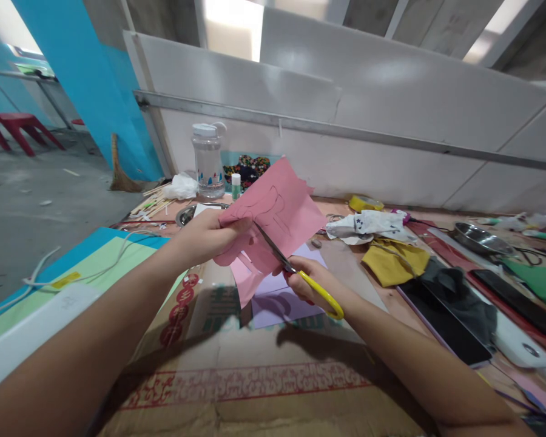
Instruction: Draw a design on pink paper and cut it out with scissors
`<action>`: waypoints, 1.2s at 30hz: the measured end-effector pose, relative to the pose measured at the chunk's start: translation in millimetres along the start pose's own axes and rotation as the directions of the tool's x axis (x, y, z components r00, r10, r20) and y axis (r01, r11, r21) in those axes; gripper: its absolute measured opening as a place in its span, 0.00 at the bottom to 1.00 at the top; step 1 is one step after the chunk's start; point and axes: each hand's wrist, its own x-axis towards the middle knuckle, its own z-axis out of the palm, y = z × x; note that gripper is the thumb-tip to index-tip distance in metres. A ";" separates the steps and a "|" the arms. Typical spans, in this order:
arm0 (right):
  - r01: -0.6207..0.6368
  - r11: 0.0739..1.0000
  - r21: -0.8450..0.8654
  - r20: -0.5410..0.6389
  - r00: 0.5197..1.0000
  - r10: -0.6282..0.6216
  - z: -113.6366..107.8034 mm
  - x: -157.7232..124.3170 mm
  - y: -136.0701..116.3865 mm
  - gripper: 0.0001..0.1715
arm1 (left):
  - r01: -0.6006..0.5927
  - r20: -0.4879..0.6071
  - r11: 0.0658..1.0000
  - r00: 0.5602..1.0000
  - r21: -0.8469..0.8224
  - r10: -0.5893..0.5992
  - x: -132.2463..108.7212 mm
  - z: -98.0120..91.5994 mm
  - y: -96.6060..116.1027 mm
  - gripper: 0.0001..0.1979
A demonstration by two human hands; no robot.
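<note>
My left hand (212,233) pinches a sheet of pink paper (279,200) by its left side and holds it up, tilted, above the cardboard. Thin drawn outlines show on the sheet, and its edge is partly cut. In my right hand (316,279) are scissors (275,246) with a yellow handle loop, the fingers closed round the handles. Their blades lie against the pink paper, pointing up and left towards my left thumb. Beneath the pink sheet, purple paper (273,309) rests on the flattened cardboard (227,358).
Behind the paper stand a water bottle (208,161) and a glue stick (236,187). Yellow tape (365,203), a yellow cloth (395,261), a dark phone or tablet (443,325) and a metal bowl (482,238) lie to the right. Green sheets and a cable (113,264) are left.
</note>
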 end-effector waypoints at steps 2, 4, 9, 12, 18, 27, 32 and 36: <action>0.001 1.000 -0.016 -0.001 1.000 -0.001 -0.6 0.4 -0.7 0.43 | 0.003 -0.007 1.000 1.000 -0.031 -0.003 0.7 0.2 -1.6 0.19; 0.002 1.000 -0.027 -0.001 1.000 -0.002 -0.8 0.6 -2.5 0.43 | 0.005 -0.010 0.999 1.000 -0.045 -0.006 1.3 0.6 -3.0 0.19; -0.011 0.999 -0.040 -0.012 1.000 0.011 0.1 0.1 -6.4 0.41 | -0.016 -0.019 1.000 1.000 -0.009 0.015 1.7 0.7 -4.3 0.19; -0.004 0.999 -0.032 -0.015 1.000 0.004 0.5 0.3 -5.2 0.41 | -0.015 -0.025 1.000 1.000 0.016 0.015 1.7 -0.3 -5.6 0.20; -0.008 1.000 -0.027 -0.021 1.000 0.008 0.7 0.7 -4.9 0.39 | -0.012 -0.016 1.000 1.000 0.003 0.012 2.1 -0.6 -5.1 0.19; -0.041 0.999 -0.004 -0.008 0.999 0.041 0.0 0.5 -8.1 0.40 | -0.037 -0.014 0.999 0.999 -0.017 0.037 3.5 0.3 -7.7 0.19; -0.074 0.997 0.001 -0.004 0.997 0.074 -0.4 0.0 -8.9 0.39 | -0.015 -0.019 0.999 1.000 -0.033 0.014 4.2 0.1 -10.2 0.20; -0.093 0.996 0.008 0.007 0.996 0.093 -0.2 -0.4 -9.3 0.39 | -0.012 -0.072 1.000 0.997 -0.018 0.011 3.9 -0.5 -9.5 0.20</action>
